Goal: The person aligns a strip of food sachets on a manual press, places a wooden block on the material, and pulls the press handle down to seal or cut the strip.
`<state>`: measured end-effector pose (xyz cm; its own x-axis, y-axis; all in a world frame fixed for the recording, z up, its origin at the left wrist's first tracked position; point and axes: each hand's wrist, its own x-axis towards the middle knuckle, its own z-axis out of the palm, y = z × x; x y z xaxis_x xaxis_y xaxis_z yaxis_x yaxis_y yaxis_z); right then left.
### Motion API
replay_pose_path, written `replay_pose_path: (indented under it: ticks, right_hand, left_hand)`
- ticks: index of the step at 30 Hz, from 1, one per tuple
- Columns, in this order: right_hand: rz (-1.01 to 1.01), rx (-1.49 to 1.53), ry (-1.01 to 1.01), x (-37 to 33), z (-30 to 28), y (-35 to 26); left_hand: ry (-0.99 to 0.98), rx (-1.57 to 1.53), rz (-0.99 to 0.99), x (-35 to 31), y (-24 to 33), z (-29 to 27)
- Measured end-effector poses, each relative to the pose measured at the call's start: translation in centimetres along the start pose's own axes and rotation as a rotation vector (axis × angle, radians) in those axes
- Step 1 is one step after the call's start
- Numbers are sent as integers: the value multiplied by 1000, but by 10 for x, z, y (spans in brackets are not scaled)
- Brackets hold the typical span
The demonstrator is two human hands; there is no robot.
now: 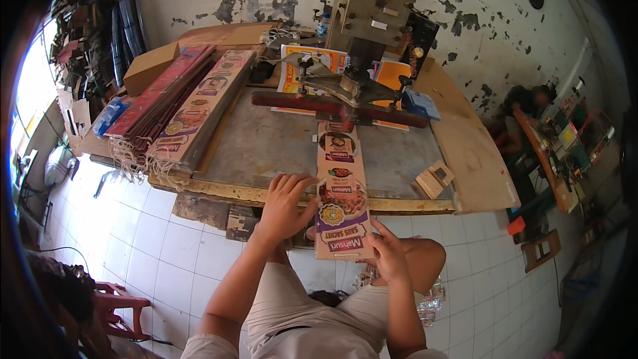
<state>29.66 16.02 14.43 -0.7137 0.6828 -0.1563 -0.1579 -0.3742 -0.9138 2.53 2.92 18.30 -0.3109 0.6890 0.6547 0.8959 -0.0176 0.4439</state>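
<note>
Daylight glares beyond the worktop's [279,153] left edge: a bright opening [28,86] burns out to white, and floor tiles [116,199] off the left front corner gleam. Past the right edge, detail turns dim and soft. The printed strip [342,189] crossing the front edge looks clear — the fisheye rim fades to black.

The strip [341,183] has its far end hidden by the red bar [286,100], and the distant person [517,103] is blurred.
</note>
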Motion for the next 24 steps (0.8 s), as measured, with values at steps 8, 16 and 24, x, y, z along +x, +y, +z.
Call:
replay_pose_path:
  ticks: [8,16,24]
  right_hand:
    - [-583,-979,213,42,2,-42]
    - [-850,-1281,-29,115,5,-54]
    - [-818,-1375,16,114,7,-49]
  left_hand:
    - [-79,28,54,11,-10,15]
    - [-104,130,40,14,-4,16]
    - [-130,184,-19,16,-5,21]
